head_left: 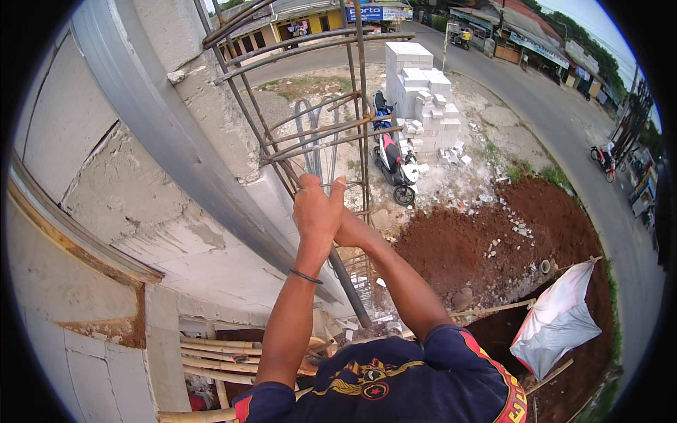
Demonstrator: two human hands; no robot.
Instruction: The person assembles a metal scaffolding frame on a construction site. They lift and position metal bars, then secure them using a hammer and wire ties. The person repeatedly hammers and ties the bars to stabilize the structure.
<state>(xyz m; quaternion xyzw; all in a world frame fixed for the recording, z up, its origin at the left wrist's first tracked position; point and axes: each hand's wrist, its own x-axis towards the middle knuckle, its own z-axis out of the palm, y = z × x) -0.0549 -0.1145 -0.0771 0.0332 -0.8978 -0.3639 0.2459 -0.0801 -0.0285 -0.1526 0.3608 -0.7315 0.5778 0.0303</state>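
Note:
My left hand (317, 211) is closed around a dark metal pipe (347, 283) that slants down toward my body. My right hand (350, 230) grips at the same spot, mostly hidden behind the left one, so its fingers do not show. Just beyond both hands stands an upright rebar cage (314, 134), its rusty bars tied with square hoops. Thinner bent steel rods (310, 120) show through the cage. Where the pipe meets the cage's bars is covered by my hands.
Left of me rises a block wall (204, 240) with a grey metal channel (176, 134). Bamboo poles (220, 358) lie below. Down on the ground are stacked white blocks (412, 88), a parked motorbike (392, 162), reddish soil (451, 243) and a whitish sheet (553, 321).

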